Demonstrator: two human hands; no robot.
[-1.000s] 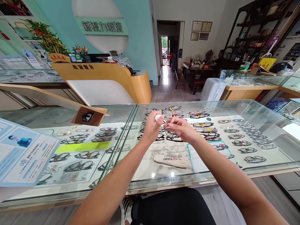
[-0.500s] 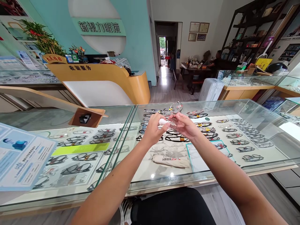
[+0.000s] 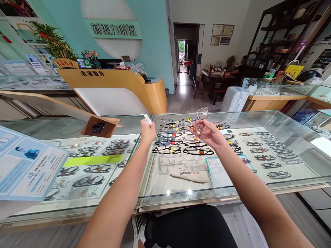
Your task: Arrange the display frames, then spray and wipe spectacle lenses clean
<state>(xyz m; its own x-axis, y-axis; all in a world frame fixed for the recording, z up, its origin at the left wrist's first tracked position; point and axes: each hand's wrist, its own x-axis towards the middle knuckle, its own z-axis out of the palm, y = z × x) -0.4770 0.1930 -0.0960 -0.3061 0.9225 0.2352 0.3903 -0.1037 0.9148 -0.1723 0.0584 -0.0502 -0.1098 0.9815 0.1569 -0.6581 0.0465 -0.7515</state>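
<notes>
My left hand (image 3: 148, 133) is closed around a small white spray bottle (image 3: 148, 119), its nozzle end sticking up above the fingers. The hand is over the glass counter near the seam between two cases. My right hand (image 3: 210, 133) pinches a pair of thin-rimmed round eyeglasses (image 3: 199, 129), held up on edge with one lens above the other. Below the hands, several rows of dark-framed glasses (image 3: 198, 151) are laid out. A beige cloth pouch (image 3: 189, 174) with printed lettering lies nearer to me on the counter.
A teal-edged white sheet (image 3: 223, 172) lies right of the pouch. At left are a blue printed leaflet (image 3: 28, 162) and a wooden stand (image 3: 99, 128). More glasses (image 3: 278, 175) fill the case at right. A yellow reception desk (image 3: 152, 94) stands beyond; a person sits far back at a table.
My left hand has moved left, away from the eyeglasses, carrying the spray bottle. My right hand has shifted slightly right and still holds the eyeglasses.
</notes>
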